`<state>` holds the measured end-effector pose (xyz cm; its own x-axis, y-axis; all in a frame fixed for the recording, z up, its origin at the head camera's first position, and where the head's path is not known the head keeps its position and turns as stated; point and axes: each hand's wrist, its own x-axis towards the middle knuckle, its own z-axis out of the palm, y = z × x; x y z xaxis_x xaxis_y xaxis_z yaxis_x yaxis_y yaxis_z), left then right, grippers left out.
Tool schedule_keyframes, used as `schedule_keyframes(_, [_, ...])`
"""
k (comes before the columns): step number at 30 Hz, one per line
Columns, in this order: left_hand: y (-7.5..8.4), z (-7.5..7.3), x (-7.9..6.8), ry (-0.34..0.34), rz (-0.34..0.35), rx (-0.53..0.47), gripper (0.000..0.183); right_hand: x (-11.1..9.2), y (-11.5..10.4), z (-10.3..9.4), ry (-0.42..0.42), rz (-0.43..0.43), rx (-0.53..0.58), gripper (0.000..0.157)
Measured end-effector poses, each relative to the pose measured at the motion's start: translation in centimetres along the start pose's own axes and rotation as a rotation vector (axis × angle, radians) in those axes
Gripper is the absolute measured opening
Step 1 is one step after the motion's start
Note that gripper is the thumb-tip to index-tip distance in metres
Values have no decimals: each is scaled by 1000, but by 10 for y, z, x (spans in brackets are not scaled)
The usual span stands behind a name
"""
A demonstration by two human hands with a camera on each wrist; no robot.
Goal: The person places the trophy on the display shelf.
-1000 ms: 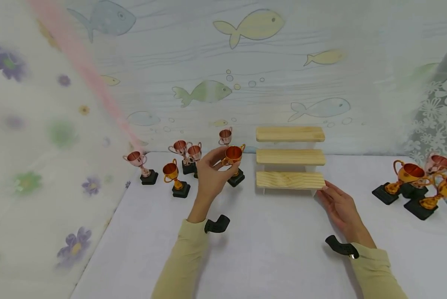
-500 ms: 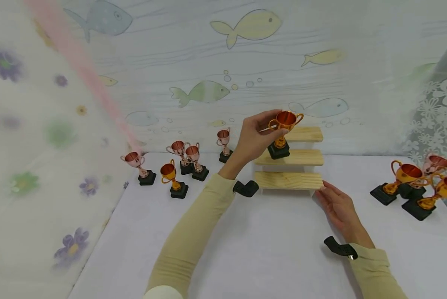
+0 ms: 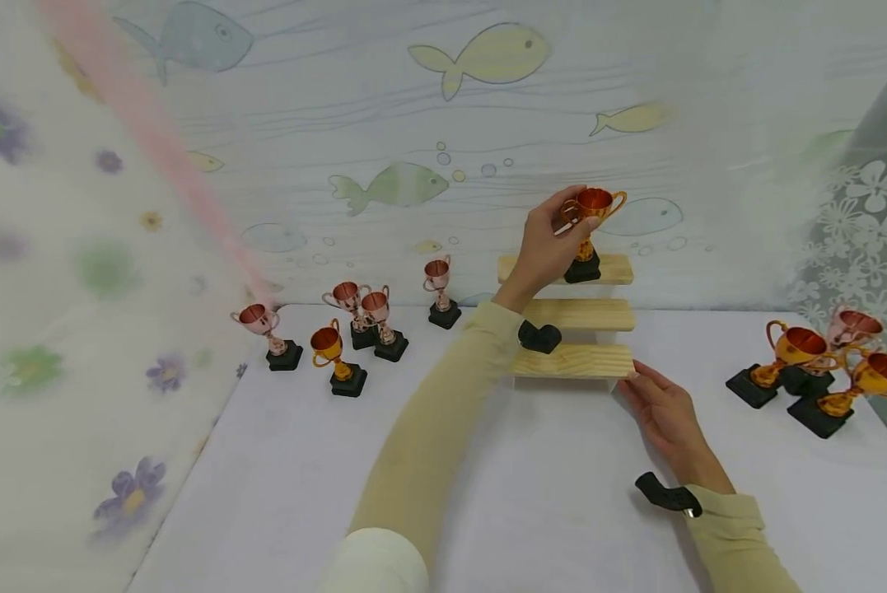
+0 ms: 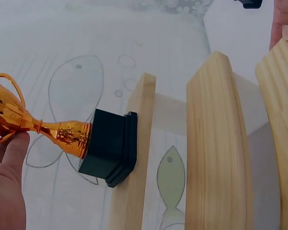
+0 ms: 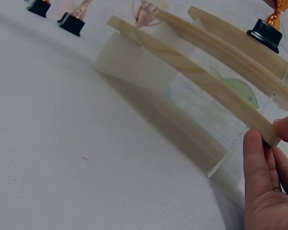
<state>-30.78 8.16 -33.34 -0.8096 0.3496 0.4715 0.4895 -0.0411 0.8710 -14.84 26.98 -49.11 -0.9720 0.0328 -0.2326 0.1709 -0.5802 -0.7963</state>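
My left hand (image 3: 552, 239) grips a gold trophy cup (image 3: 593, 206) by its bowl. The trophy's black base (image 4: 110, 146) is at the top shelf (image 4: 146, 115) of a three-tier wooden display stand; whether it bears weight there I cannot tell. My right hand (image 3: 667, 420) pinches the right end of the lowest shelf (image 3: 572, 362), thumb above and fingers below, as the right wrist view shows. Between these two boards, the middle shelf (image 3: 584, 315) is partly hidden by the left forearm.
Left of the stand are several rose-gold trophies (image 3: 437, 276) and one gold trophy (image 3: 328, 344). On the right, two gold trophies (image 3: 797, 346) and a rose-gold trophy (image 3: 854, 325) stand close together. A fish-patterned curtain (image 3: 384, 99) hangs behind the white table (image 3: 547, 478).
My left hand has lifted the gold trophy from the table on the left and carried it right and up to the top shelf. My right hand keeps its hold on the lowest shelf.
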Motion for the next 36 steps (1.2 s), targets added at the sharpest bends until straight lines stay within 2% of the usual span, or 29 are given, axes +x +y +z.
schedule_keyframes(8, [1,11,11,-84,-65,19,48,2,2,0,-5,4,21,18])
schedule_keyframes(15, [1,22,20,-139,-90,40,48,1,0,2,37,30,24,18])
schedule_keyframes(21, [4,31,25,-130,-129,51,47,0,-2,1,41,33,18,19])
schedule_keyframes(28, [4,43,29,-121,-134,36,47,-1,-3,-1,28,31,29,19])
schedule_keyframes(36, [3,42,28,-97,-149,13,46,1,1,-1,-11,14,42,23])
